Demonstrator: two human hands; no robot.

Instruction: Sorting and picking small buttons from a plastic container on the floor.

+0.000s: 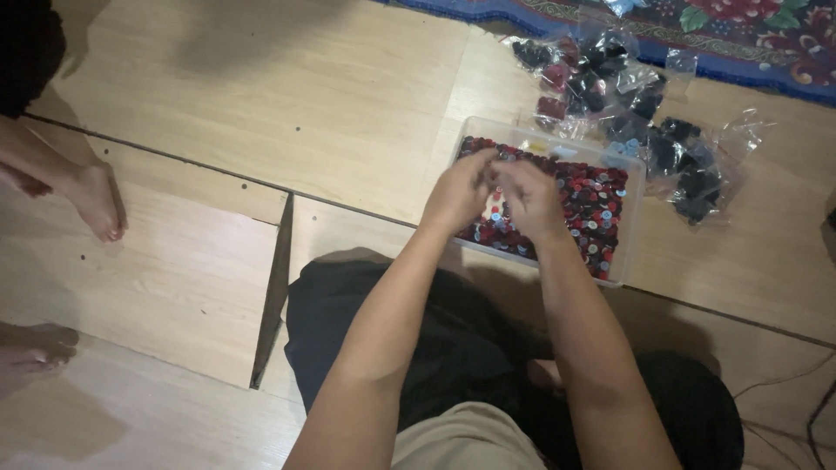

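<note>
A clear plastic box (634,218) full of small red, dark and pale buttons (601,196) sits on the wooden floor in front of me. Both my hands hover over its near left part, fingertips brought together. My left hand (457,193) and my right hand (531,198) meet around something small; the motion blur and dim light hide what it is. My forearms reach out over my dark-clothed lap.
Several clear plastic bags of dark and red pieces (610,78) lie beyond the box, near a patterned rug (740,30). Another person's bare feet (91,200) are at the left. A gap between floor boards (272,296) runs beside my knee. Cables (801,400) lie at lower right.
</note>
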